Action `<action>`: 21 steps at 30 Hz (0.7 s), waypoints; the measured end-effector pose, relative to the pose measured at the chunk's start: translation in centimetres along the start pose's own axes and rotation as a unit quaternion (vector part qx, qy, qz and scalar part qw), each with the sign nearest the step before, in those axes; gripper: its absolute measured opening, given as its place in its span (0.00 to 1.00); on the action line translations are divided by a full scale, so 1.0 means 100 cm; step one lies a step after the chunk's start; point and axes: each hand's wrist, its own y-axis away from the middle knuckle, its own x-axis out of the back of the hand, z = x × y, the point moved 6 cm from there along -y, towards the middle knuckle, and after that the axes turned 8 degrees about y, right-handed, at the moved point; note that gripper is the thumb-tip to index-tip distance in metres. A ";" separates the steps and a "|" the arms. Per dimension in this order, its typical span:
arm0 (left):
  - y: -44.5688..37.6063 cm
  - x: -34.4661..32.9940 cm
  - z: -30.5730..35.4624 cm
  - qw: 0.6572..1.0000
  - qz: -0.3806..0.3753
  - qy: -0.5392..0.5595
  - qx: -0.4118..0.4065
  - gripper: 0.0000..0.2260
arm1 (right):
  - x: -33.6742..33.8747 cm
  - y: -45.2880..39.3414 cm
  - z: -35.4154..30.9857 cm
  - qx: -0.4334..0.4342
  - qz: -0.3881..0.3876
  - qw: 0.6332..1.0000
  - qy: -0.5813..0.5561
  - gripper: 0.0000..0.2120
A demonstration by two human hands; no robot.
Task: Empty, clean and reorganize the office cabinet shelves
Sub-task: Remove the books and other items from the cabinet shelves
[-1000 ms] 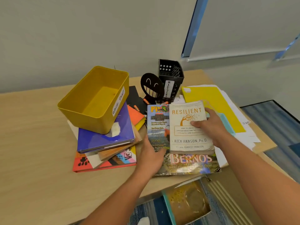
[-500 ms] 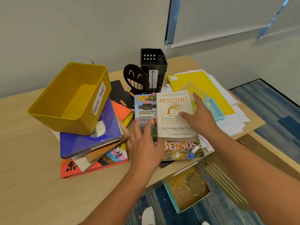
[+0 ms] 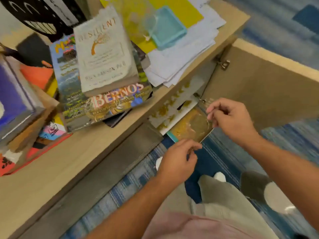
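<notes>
Head view: both hands (image 3: 177, 161) (image 3: 229, 118) pinch gold-printed book (image 3: 191, 126)

The cabinet top (image 3: 72, 157) and the open door (image 3: 259, 87) look like pale wood laminate, smooth and matt, with a small shiny metal hinge (image 3: 223, 63) at the door's edge. The white book (image 3: 105, 54) has a matt paper cover and rough-cut page edges, while the magazine (image 3: 114, 102) beneath it is glossy paper — light glints off its lower part — beside loose matt white sheets (image 3: 181, 59) and a smooth teal plastic tray (image 3: 170, 28). The gold-patterned item (image 3: 191, 126) below the cabinet edge gleams like glossy foil or film — the floor's blue carpet (image 3: 215, 161) is woven and matt.
</notes>
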 end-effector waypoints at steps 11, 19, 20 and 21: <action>-0.113 -0.170 -0.215 0.973 0.043 -0.014 0.226 0.13 | -0.037 -0.057 0.333 -0.133 -0.091 0.987 -0.025 0.19; -0.224 -0.188 -0.387 0.962 0.149 -0.034 0.225 0.12 | -0.150 -0.137 0.474 -0.103 -0.105 0.989 -0.004 0.16; -0.237 -0.184 -0.409 0.957 0.179 -0.025 0.228 0.13 | -0.164 -0.144 0.486 -0.099 -0.100 0.990 -0.006 0.15; -0.250 -0.178 -0.431 0.950 0.204 -0.019 0.234 0.13 | -0.176 -0.151 0.497 -0.097 -0.095 0.991 -0.012 0.14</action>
